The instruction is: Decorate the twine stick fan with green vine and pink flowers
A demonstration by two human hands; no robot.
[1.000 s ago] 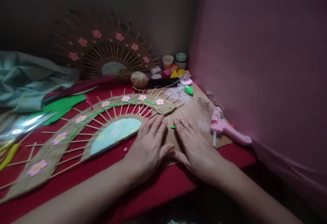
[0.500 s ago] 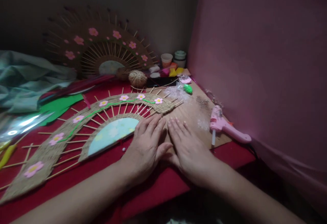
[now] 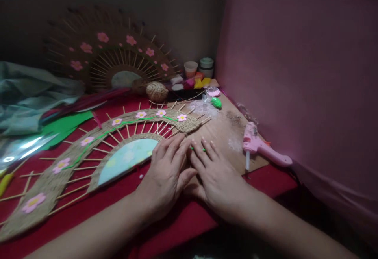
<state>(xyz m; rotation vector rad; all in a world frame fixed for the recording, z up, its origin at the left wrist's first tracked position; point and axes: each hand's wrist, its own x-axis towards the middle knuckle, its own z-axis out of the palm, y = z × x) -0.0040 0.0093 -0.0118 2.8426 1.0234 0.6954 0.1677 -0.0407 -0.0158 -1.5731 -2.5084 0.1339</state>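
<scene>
Right-hand fingers (image 3: 197, 157) have parted slightly since half a second ago, and the thin green strand (image 3: 204, 149) shows again among them. Nearest: smooth red cloth (image 3: 189, 227), under the forearms. Strand lies under the right hand (image 3: 220, 180) on flat brown cardboard (image 3: 226, 127); looks soft, slim, rounded. Right hand: palm down, fingers a little spread, pinching nothing. Left hand (image 3: 167, 172): also flat, palm down, fingers loosely side by side, no pinch; thumbs close, contact unclear.

Left of hands: stick fan (image 3: 102, 130), coarse woven twine band, pink flowers, raised green line, pale blue half-disc (image 3: 126, 158). Right: glossy pink glue gun (image 3: 254, 143). Beyond: smooth green lump (image 3: 216, 102), fuzzy twine ball (image 3: 157, 92), cup (image 3: 191, 69), lidded jar (image 3: 206, 68). Farthest: brown flowered fan (image 3: 116, 40), standing in shadow.
</scene>
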